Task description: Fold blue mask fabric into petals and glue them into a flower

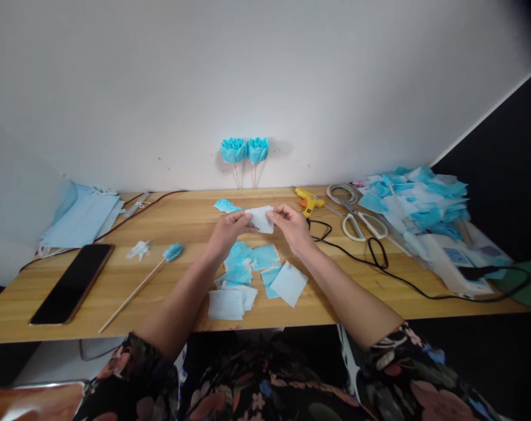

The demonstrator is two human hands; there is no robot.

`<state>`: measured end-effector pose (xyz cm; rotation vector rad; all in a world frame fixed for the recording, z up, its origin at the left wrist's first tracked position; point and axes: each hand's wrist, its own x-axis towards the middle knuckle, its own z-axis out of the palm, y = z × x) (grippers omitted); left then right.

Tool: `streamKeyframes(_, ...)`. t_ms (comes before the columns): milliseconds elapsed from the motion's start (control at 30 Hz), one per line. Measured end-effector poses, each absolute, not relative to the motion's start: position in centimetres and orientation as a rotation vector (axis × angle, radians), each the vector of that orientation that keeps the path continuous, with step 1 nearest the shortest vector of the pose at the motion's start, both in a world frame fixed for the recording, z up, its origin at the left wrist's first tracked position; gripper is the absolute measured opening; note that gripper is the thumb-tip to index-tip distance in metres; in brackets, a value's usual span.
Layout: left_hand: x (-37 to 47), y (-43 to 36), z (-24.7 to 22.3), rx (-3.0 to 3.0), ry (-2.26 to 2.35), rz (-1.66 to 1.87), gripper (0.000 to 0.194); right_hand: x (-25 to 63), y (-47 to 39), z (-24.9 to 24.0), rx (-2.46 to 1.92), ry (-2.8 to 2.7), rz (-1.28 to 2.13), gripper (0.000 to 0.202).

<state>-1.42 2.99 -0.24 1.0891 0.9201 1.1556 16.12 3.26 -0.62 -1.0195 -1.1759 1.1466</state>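
Overall, a wooden table (182,216) meets a white wall (265,70), where 2 blue flowers (233,151) lean left of the glue gun (310,202); scissors (354,214) lie to its right. Left of the glue gun too, the left hand (233,228) and right hand (292,226), both nearly closed, pinch 1 white square (262,221) by opposite edges.

Left of our left hand (229,230), we find open room on the surface (182,216), between the red cord (154,204) and the bud (173,252). The masks (83,215) and phone (72,285) block the far left. Farther back, two flowers (233,150) stand close to the wall (182,105). To the right, the glue gun (310,202), looping black cable (445,298) and scissors (352,210) obstruct our path to the heap (423,199). Squares (289,283) lie low between our forearms (348,286).
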Motion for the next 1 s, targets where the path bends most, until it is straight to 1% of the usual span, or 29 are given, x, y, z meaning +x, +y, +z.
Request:
streamKeyframes(100, -1.6, 3.0, -0.2, 1.111, 0.937, 1.157, 0.039, 16.1, 3.2, -0.6, -1.023, -1.145, 1.117, 0.035)
streamKeyframes(300, -2.0, 3.2, 0.0, 1.266, 1.02, 1.231, 0.032, 16.0, 2.8, -0.2, -1.001, -1.124, 1.198, 0.031)
streamKeyframes(667, -1.8, 3.5, -0.6, 1.245, 0.954, 1.181, 0.039, 16.2, 3.4, -0.7, -0.965, -1.045, 1.295, 0.032)
streamKeyframes(1000, -1.9, 3.9, -0.7, 1.261, 0.97, 1.232, 0.037, 16.8, 4.0, -0.9, -0.895, -1.146, 1.373, 0.054)
